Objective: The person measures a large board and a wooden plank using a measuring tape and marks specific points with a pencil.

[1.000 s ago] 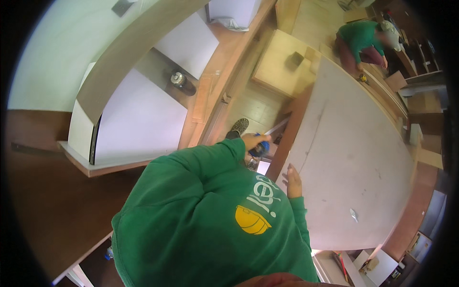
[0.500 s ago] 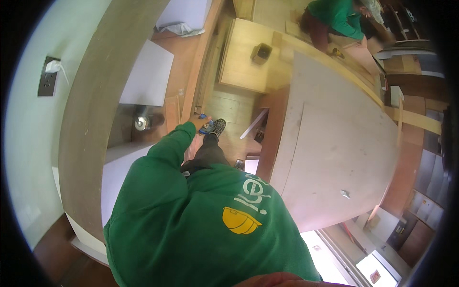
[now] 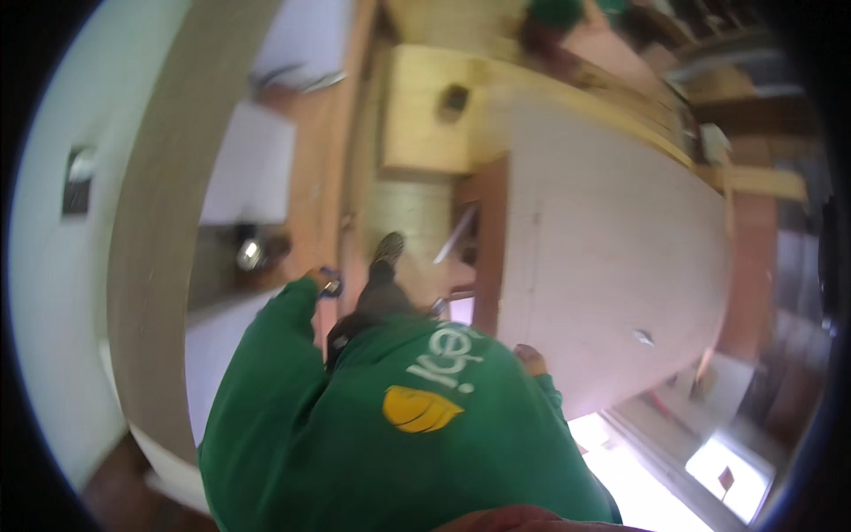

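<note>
My left hand is closed around a small blue-and-dark object, too blurred to name its kind. It is over the reddish-brown wooden board, left of my leg and shoe. On the other side of my body, my right hand shows at the lower left edge of the large grey-white panel. Its fingers are smeared, and whether it touches the panel is unclear.
A shiny metal cylinder lies among white panels on the left. A yellowish wooden board with a dark block on it is ahead. Another person in a green sleeve works at the far right. A wall socket is at left.
My left hand, with the blue object in it, has drawn back from beside my shoe toward my body. My right hand has come into view. The whole view has shifted and blurred.
</note>
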A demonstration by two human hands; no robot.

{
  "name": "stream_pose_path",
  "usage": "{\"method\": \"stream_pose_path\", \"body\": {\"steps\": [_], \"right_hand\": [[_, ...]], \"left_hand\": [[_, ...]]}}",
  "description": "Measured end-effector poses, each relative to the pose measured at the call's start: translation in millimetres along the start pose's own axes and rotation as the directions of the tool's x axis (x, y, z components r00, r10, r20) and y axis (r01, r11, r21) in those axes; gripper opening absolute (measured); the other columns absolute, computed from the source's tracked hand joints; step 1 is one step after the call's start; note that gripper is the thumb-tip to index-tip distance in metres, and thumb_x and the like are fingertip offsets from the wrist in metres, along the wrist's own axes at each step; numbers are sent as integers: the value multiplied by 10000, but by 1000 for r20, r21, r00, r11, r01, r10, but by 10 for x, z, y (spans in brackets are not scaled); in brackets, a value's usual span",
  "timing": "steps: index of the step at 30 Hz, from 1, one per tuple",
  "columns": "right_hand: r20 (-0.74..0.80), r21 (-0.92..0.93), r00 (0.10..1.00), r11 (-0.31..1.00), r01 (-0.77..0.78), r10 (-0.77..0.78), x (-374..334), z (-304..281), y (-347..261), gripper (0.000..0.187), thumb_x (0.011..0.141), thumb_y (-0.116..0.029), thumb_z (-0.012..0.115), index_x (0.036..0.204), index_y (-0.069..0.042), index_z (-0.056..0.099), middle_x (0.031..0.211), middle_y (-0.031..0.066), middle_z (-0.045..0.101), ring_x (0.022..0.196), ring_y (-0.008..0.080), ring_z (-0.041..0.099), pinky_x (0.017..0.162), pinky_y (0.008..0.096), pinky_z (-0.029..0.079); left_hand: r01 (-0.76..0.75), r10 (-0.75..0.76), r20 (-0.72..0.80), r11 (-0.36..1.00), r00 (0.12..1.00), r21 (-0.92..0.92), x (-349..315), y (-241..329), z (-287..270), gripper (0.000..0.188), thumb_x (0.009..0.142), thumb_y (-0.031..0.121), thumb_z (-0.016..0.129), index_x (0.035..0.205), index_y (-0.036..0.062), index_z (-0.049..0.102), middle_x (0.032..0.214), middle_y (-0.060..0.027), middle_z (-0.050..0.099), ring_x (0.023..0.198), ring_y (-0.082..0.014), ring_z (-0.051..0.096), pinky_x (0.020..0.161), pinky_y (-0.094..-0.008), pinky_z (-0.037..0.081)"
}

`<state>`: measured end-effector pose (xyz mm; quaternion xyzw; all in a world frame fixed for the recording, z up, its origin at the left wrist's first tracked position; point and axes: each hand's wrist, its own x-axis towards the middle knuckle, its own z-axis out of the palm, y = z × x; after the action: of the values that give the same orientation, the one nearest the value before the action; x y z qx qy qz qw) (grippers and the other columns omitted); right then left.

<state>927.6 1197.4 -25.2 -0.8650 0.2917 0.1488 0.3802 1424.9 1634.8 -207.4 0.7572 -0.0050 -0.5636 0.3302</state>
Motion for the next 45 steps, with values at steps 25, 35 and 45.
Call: {"method": "stream_pose_path", "body": {"steps": [25,35,45], "right_hand": [[395,33,786,848,-529,475,-950,-79,350,382,903,-313,587,1209,-87,555,976,32,627,851,167,627,639,274,483],[392,77,688,724,-686,611,-942,110,243,436,898,-337,594,1237,-66,543,1028,58,626,884,169,625,703,291,492],[412,43,629,676,-736,659,-953,330,-127,435,892,-317,606,1238,-60,546,1048,70,622,911,169,618,750,310,494]], "left_hand": [[-25,-420,-712,853,562,-522,-928,-2148,1897,439,747,288,755,1040,-18,641,949,-176,672,802,-249,658,731,-342,528],[-3,-430,-598,811,676,-585,-305,-2463,1274,487,773,368,736,1121,53,607,920,-92,670,770,-186,634,666,-327,526],[40,-450,-390,695,803,-718,-338,-2401,1039,376,864,361,608,1111,77,607,913,-83,667,753,-202,639,647,-344,505]]}}
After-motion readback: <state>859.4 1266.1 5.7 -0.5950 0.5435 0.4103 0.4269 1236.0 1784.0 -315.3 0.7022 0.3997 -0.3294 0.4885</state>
